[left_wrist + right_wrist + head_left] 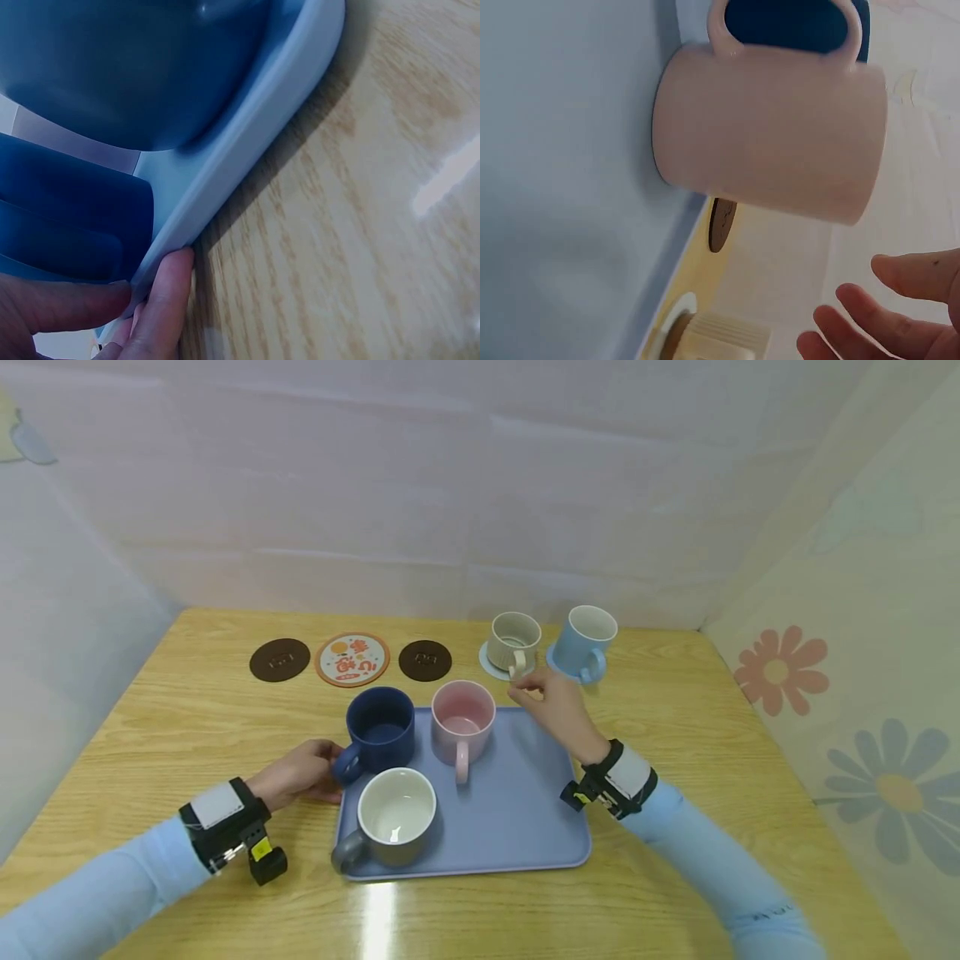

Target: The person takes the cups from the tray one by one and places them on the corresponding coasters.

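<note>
My left hand pinches the left rim of the blue-grey tray; in the left wrist view the thumb lies on top of the rim and the fingers against its outer side. Beside that hand stands a navy mug on the tray. A pink mug is to its right, and a grey mug with a white inside sits in the near left corner. Over the tray's far right edge, my right hand has loosely bent fingers, holding nothing, close to the handle of a ribbed beige mug.
The beige mug stands on a pale coaster. To its right is a light blue mug on a blue coaster. Along the back left lie two dark brown coasters and a printed orange-rimmed one. Cloth walls border the wooden table.
</note>
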A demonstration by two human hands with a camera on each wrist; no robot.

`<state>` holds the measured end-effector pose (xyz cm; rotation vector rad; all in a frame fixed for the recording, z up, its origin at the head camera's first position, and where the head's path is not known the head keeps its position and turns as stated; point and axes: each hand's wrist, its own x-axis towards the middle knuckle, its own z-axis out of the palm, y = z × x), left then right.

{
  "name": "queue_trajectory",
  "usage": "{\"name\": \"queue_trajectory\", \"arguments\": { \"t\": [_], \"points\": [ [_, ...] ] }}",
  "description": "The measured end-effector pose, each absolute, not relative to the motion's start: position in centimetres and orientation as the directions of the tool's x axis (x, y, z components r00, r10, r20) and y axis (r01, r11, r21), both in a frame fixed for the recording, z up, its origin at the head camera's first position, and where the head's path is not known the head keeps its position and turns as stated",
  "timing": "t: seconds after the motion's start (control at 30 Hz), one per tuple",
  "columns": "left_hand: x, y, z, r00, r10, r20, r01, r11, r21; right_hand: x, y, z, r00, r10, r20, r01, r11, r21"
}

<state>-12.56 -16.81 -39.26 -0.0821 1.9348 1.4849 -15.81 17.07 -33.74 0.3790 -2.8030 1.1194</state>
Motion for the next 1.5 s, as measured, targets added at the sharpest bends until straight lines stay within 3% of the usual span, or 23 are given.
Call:
{"name": "queue_trajectory", "arguments": {
  "t": [0.57, 0.9, 1.2, 1.5],
  "points": [
    [-12.7, -16.9, -38.9, -0.763, 0.356, -0.54, -0.432, 0.341, 0.835, -11.9, 15.7, -33.3, -0.903, -0.429, 0.012, -0.35, 0.72, -0.599],
    [-12.5, -17.0, -39.3, -0.759, 0.339, -0.556, -0.444, 0.356, 0.822, -11.0, 14.8, -36.0, -0.871, -0.491, -0.012, -0.35, 0.638, -0.686],
    [-12.3, -16.9, -39.3, -0.756, 0.357, -0.549, -0.441, 0.343, 0.83, -10.6, 14.0, -37.5, -0.881, -0.465, -0.089, -0.209, 0.55, -0.809],
    [-12.5, -16.8, -39.2, -0.759, 0.358, -0.544, -0.434, 0.344, 0.832, -10.2, 13.5, -38.5, -0.888, -0.455, -0.062, -0.144, 0.403, -0.904]
  ]
}}
